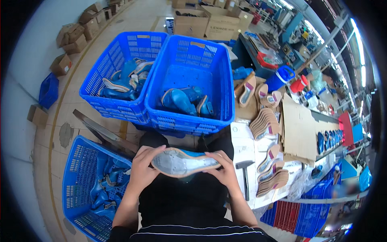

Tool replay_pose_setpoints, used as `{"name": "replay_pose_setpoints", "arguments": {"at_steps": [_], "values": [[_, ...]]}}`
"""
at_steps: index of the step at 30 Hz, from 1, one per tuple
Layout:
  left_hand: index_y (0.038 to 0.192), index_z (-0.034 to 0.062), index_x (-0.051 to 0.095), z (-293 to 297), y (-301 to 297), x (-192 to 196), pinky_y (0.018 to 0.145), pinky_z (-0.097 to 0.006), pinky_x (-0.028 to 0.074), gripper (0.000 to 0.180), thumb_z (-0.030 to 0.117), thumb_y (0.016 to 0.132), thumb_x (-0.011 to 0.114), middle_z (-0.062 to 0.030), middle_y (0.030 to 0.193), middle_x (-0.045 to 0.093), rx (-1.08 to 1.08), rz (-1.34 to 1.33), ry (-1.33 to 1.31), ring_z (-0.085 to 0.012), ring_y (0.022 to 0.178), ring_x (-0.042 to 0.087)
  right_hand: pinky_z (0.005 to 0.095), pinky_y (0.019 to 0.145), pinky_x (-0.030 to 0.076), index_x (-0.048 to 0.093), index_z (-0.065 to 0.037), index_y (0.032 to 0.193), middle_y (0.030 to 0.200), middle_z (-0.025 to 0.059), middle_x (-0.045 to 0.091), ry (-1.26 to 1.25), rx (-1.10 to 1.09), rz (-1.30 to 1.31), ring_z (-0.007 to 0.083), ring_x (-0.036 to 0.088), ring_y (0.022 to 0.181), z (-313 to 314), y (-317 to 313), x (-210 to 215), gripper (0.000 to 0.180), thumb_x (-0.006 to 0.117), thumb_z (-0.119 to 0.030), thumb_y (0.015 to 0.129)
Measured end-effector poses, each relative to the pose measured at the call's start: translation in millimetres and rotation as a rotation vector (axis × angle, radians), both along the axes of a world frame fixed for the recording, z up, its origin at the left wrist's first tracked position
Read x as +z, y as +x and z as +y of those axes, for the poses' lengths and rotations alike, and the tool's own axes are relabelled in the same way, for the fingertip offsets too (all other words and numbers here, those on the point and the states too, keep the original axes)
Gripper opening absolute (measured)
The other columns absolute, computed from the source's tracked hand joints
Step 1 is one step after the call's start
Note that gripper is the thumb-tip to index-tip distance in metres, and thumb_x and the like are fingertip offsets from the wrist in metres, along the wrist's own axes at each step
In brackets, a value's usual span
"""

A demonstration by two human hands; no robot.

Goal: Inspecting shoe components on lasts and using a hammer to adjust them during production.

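I hold a blue shoe upper on its last [183, 161] upside down over my lap, its grey-white insole with a tan rim facing up. My left hand [144, 166] grips the end on my left, fingers curled over the rim. My right hand [223, 169] holds the other end, thumb on the insole edge. Both hands are closed on the shoe.
Two blue crates [219, 86] [109, 94] with blue shoe uppers stand ahead on the floor, a third [74, 177] at my left. To the right, a worktable [248, 145] carries stacks of tan insoles [264, 121], a hammer [244, 169] and cardboard sheets [300, 129]. Cardboard boxes [205, 22] stand farther off.
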State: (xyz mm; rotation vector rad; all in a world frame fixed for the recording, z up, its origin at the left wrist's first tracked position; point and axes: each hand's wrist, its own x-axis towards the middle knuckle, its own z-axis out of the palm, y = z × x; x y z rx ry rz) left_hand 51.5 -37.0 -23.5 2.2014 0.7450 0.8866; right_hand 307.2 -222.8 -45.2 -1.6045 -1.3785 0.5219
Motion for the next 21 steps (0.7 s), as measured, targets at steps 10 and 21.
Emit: {"name": "replay_pose_setpoints", "arguments": {"at_steps": [10, 21], "values": [[0.154, -0.0003, 0.04, -12.3, 52.8, 14.3, 0.107, -0.057, 0.054, 0.083, 0.052, 0.097, 0.071, -0.0269, 0.149, 0.055, -0.337, -1.019, -1.167, -0.0442, 0.13, 0.062, 0.0322, 0.065, 0.061, 0.049, -0.002, 0.147, 0.1, 0.0112, 0.072, -0.686, 0.063, 0.975, 0.0192, 0.072, 0.076, -1.9, -78.9, 36.3, 0.079, 0.027, -0.068, 0.11], [0.152, 0.0038, 0.041, -1.2, 41.3, 13.0, 0.103, -0.054, 0.058, 0.058, 0.036, 0.109, 0.063, -0.0177, 0.138, 0.059, -0.099, -1.162, -1.359, -0.0427, 0.13, 0.064, 0.0442, 0.118, 0.04, 0.022, -0.003, 0.169, 0.163, 0.0232, 0.04, -0.296, 0.211, 0.166, 0.0355, 0.049, 0.146, 32.2, -109.7, 84.2, 0.109, 0.089, -0.016, 0.084]]}}
